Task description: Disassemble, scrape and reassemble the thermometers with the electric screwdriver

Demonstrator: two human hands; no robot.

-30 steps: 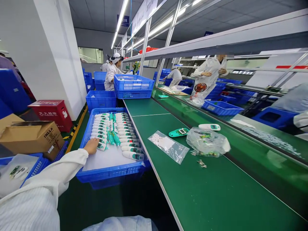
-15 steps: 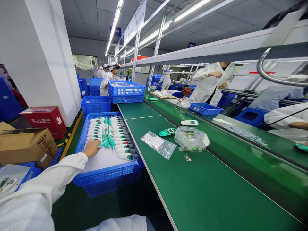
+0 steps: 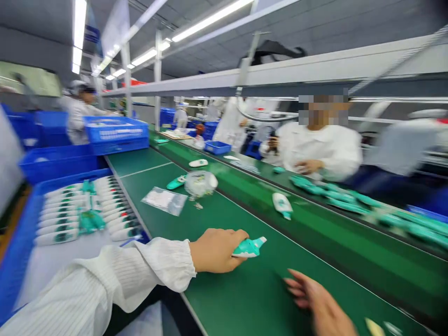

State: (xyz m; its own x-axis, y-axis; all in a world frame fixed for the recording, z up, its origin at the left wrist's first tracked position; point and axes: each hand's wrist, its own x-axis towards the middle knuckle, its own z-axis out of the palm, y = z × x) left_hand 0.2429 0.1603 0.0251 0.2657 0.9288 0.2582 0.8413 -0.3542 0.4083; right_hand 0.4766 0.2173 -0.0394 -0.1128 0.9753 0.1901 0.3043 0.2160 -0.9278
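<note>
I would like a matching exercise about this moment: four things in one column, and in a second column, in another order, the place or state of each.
Things:
1. left hand
2. right hand
3. white handheld devices
4. clear plastic bag

Places or states:
A. lying on the green belt
B. holding a teal-and-white device
C. lying in rows in the blue crate
D. open, fingers spread, over the belt

Right pairs: 1-B, 2-D, 3-C, 4-A

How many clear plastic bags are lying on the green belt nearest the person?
2: a flat bag and, just beyond and right of it, a bunched bag. Blur could hide others.
</note>
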